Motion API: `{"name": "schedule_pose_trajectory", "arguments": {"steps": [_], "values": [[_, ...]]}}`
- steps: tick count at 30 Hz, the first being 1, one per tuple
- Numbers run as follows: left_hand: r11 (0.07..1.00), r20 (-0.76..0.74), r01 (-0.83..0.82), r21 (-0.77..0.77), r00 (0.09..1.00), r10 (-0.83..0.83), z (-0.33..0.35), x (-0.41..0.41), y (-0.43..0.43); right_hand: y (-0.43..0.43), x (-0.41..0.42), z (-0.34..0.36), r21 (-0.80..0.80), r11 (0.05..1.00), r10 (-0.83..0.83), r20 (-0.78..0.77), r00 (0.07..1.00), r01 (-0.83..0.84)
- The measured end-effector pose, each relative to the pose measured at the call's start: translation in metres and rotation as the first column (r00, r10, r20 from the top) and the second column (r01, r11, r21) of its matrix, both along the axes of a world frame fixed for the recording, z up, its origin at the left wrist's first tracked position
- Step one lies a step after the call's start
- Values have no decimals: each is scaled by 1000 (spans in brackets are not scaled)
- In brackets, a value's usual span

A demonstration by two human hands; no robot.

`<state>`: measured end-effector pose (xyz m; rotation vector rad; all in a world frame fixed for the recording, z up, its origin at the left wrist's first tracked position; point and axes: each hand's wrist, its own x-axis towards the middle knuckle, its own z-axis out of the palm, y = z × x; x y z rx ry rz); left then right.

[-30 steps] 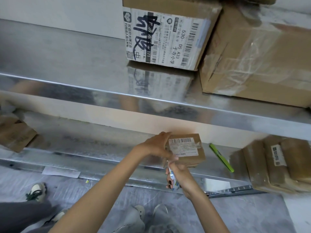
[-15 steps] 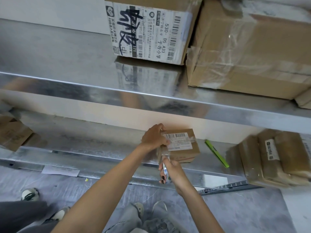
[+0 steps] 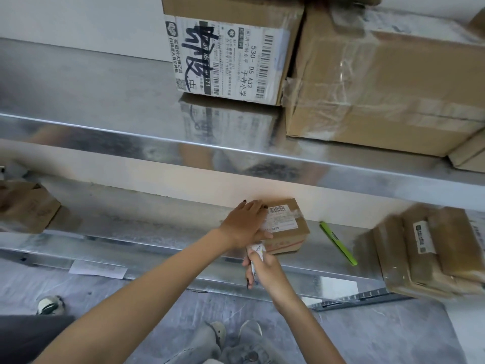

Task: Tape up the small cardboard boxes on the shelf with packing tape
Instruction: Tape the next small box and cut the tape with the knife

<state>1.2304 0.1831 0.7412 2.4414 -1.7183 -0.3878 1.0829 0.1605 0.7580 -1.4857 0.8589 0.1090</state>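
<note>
At frame centre on the lower shelf point(image 3: 157, 232), the small cardboard box point(image 3: 287, 229) lies just right of the left hand point(image 3: 245, 223), which presses flat on its top, while the right hand point(image 3: 262, 270) grips the packing tape point(image 3: 257, 249) just below its near edge

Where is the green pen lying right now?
In the head view, the green pen lies on the lower shelf, right of the small cardboard box and left of the wrapped parcels.
</note>
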Motion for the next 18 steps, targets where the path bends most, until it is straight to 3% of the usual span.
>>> {"name": "schedule_pose_trajectory", "arguments": {"steps": [3,11,18], "values": [[988,46,58,144,997,-65,-9,-4,4,3,-11,-4,77,997,-16,-17,1000,17],[972,27,90,218,995,-99,-10,-4,10,-1,-26,-12,150,987,-35,-91,995,48],[975,94,86,204,990,-107,-4,-10,6,1,-24,6,201,980,3,-40,999,5]]}}
